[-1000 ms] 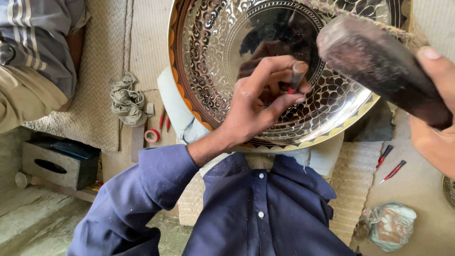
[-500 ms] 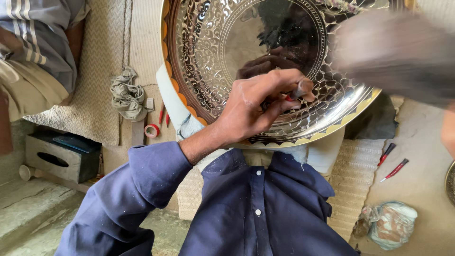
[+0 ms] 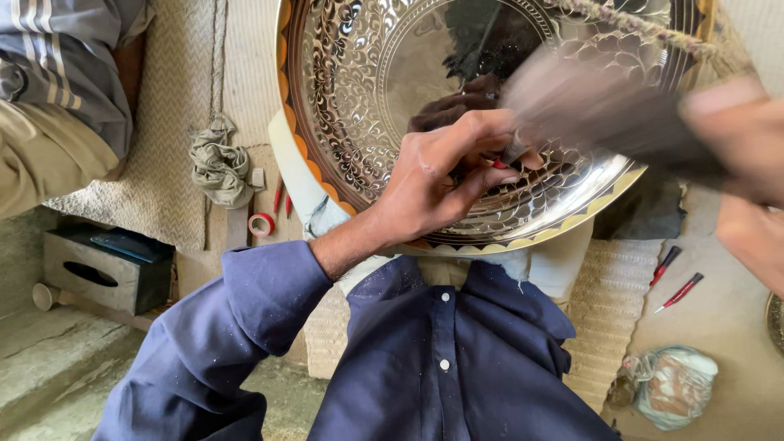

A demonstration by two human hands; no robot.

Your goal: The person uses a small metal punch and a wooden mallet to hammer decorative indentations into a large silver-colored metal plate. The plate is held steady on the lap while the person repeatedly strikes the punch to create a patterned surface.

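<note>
— Engraved metal tray point(image 3: 367, 122): where does it sit against the hands?

— Right under the left hand point(image 3: 445, 175), tilted up against the person's lap, its gold-and-orange rim just below the wrist.

— What is the left hand doing?

— Fingers pinched narrow around a small chisel point(image 3: 513, 151), its tip on the patterned band of the tray.

— And the right hand point(image 3: 747, 163)?

— At the right edge, closed around the handle of a dark mallet point(image 3: 604, 110), whose blurred head is just above the chisel's top. Whether they touch, I cannot tell.

— Anything else nearby?

— Left of the left forearm, a knotted rag point(image 3: 219, 167), a red tape roll point(image 3: 261, 224) and a grey box point(image 3: 106, 265). Below the right hand, two red-handled tools point(image 3: 676, 282) lie on the floor, with a bundled plastic bag point(image 3: 674, 384) further down. Another person's striped sleeve point(image 3: 61, 69) shows far left.
</note>
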